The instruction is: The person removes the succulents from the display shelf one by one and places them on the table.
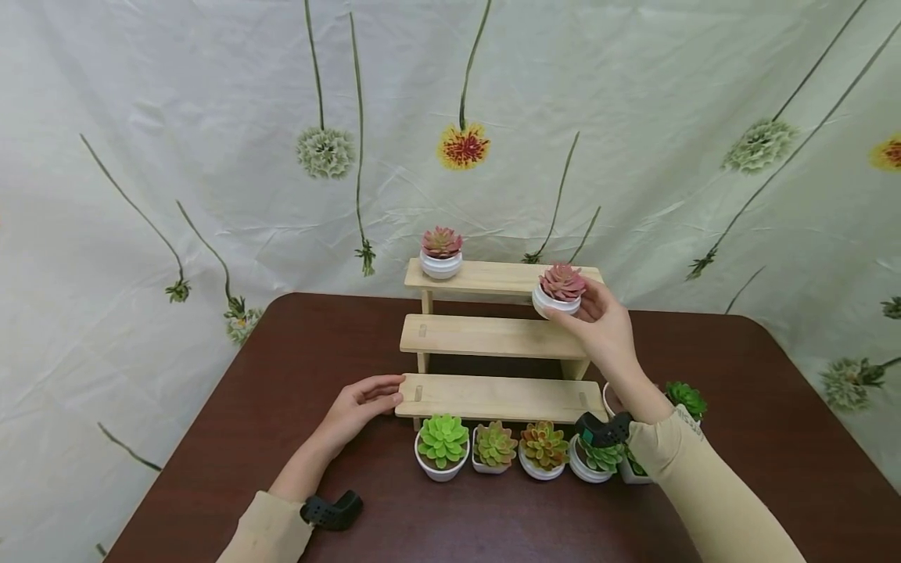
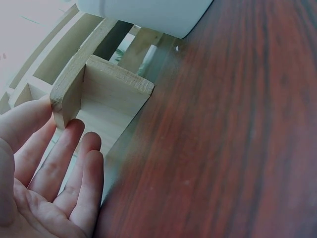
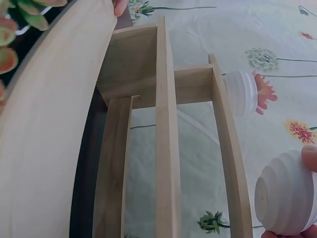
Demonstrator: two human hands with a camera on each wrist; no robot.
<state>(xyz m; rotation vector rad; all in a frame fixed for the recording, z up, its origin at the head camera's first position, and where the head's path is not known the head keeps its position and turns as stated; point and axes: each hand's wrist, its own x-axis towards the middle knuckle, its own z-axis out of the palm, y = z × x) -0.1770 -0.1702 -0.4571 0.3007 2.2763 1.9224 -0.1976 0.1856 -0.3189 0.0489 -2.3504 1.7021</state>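
Observation:
My right hand [image 1: 601,320] grips a pink succulent in a white ribbed pot [image 1: 556,301], tilted and held up by the right end of the top step. In the right wrist view, the pot [image 3: 285,193] shows its underside, with fingertips [image 3: 309,156] on its side. A three-step wooden stand [image 1: 493,397] is at the middle of the table. My left hand [image 1: 369,403] pinches the left end of its lowest step; in the left wrist view the thumb [image 2: 29,121] and fingers meet the board's corner [image 2: 64,101]. Another pink succulent [image 1: 441,254] sits upright on the top step's left end.
Along the stand's front stand a bright green succulent [image 1: 442,450], a green-red one [image 1: 495,447], an orange-green one [image 1: 543,452] and a green one [image 1: 594,457]. More pots, partly behind my right arm, include a dark green plant [image 1: 686,400]. A flowered cloth [image 1: 232,117] hangs behind the table.

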